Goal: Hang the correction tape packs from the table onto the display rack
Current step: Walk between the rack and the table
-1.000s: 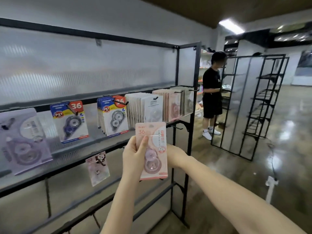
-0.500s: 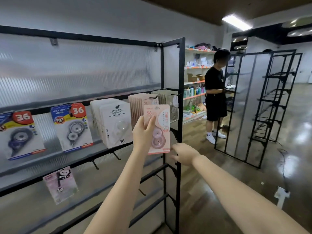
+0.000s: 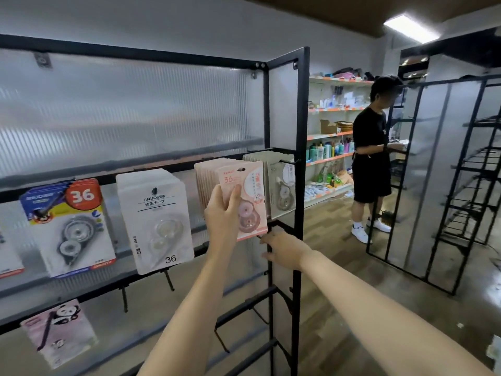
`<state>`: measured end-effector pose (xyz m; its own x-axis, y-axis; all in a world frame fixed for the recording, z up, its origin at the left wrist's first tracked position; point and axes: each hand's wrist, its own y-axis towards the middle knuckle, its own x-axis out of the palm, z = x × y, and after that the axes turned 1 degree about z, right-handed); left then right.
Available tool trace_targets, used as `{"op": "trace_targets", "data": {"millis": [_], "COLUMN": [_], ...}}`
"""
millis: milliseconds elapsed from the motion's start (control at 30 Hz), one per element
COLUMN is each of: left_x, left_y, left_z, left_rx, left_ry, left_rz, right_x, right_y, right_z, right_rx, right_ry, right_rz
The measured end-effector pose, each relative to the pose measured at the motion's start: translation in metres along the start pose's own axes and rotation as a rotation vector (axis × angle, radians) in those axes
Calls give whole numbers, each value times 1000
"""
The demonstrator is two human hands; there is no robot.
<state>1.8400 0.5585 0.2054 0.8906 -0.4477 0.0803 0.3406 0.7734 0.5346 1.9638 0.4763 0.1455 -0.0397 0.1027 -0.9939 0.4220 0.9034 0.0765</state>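
At the display rack [image 3: 300, 169], a pink correction tape pack [image 3: 245, 200] is gripped by the left hand [image 3: 222, 215], thumb across its front, held against the pink stack [image 3: 207, 176] at its 10 o'clock. At the pack's 5 o'clock, the right hand [image 3: 284, 251] is extended, fingers loosely spread and holding nothing.

The left hand [image 3: 222, 213] covers the lower left of the pink pack [image 3: 245, 199]; the packs behind it show only edges. At nine o'clock a blue pack [image 3: 8, 256] is cut by the frame; small print stays unreadable
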Motion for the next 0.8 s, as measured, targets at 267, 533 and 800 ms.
{"op": "trace_targets", "data": {"millis": [267, 533, 800], "left_x": [6, 14, 4], "left_y": [5, 2, -33], "left_z": [2, -3, -12], "left_rx": [70, -98, -138], "left_ry": [103, 113, 402], "left_rz": [68, 97, 51], "right_x": [10, 8, 27], "right_y": [13, -3, -28], "right_z": [5, 17, 17], "right_rx": [-151, -198, -308], "right_ry": [43, 27, 67], "right_rz": [-32, -81, -206]}}
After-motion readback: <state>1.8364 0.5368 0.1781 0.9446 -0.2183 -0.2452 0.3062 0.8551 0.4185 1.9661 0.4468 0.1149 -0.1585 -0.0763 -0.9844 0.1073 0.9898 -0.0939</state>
